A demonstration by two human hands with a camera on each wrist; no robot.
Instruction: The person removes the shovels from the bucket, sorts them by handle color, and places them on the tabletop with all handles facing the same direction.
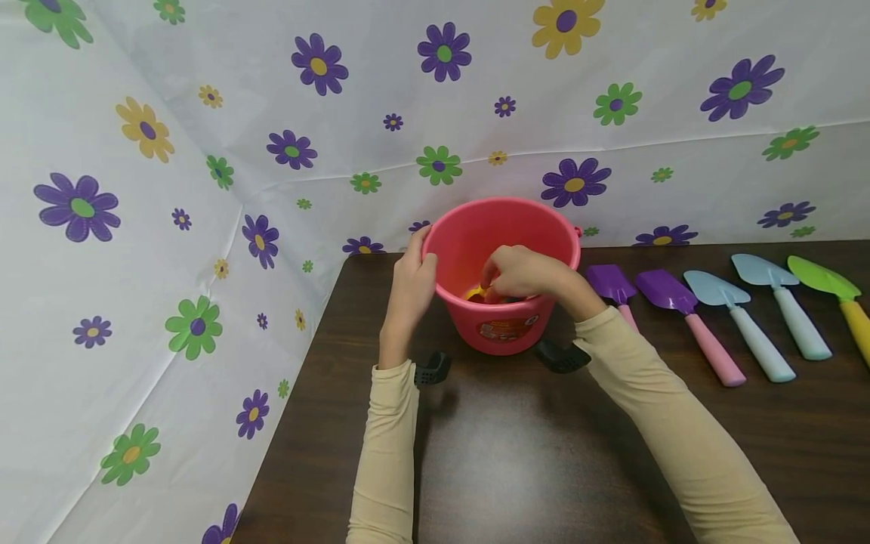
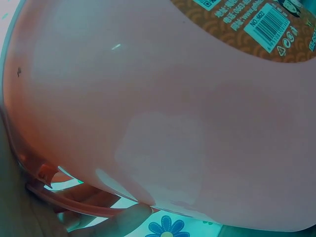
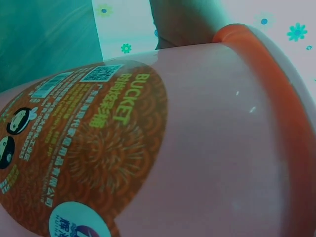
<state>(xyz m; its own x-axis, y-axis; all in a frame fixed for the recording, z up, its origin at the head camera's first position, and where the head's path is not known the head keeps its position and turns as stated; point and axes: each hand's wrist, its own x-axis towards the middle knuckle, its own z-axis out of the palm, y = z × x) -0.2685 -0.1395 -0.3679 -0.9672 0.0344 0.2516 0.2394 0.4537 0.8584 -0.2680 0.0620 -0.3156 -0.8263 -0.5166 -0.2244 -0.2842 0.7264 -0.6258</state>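
Observation:
A pink plastic bucket [image 1: 465, 317] stands upright on the dark wooden table, its round label on the side towards me. My left hand [image 1: 413, 281] grips the bucket's left rim. In the left wrist view, fingers [image 2: 131, 217] curl at the rim and the pink handle [image 2: 74, 205]. Over the right side of the rim, my right hand [image 1: 529, 272] reaches down inside the bucket. Its fingertips are at a small yellow and red object [image 1: 476, 293], mostly hidden by the front wall. Whether they hold it cannot be made out. In the right wrist view the label [image 3: 113, 133] fills much of the frame.
Right of the bucket lie garden trowels in a row: two purple ones [image 1: 666, 290] with pink handles, two light blue ones [image 1: 715, 288], and a green one [image 1: 821, 277] with a yellow handle. A flowered white sheet [image 1: 381, 75] hangs behind and at the left.

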